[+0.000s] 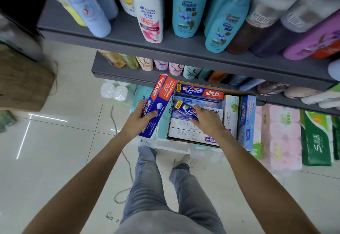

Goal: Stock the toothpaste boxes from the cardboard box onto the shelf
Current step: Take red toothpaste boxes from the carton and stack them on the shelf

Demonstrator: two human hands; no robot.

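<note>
An open cardboard box [191, 140] stands on the floor goods below the shelves, filled with several toothpaste boxes. My left hand [141, 119] grips a long blue and red toothpaste box [159, 103], held tilted just left of the cardboard box. My right hand [206, 118] is inside the cardboard box, fingers curled round a smaller blue toothpaste box [184, 111] lying on top of the white ones. Another blue and red toothpaste box [199, 92] lies along the far side. A light blue toothpaste box [247, 121] stands on edge at the right wall.
Two grey shelves [128, 40] above carry shampoo bottles [185, 7]. Tissue and toilet paper packs [281, 136] sit on the floor at the right, paper rolls [114, 91] at the left. A brown carton [22, 80] stands far left. A cable [127, 160] runs over the tiled floor by my legs.
</note>
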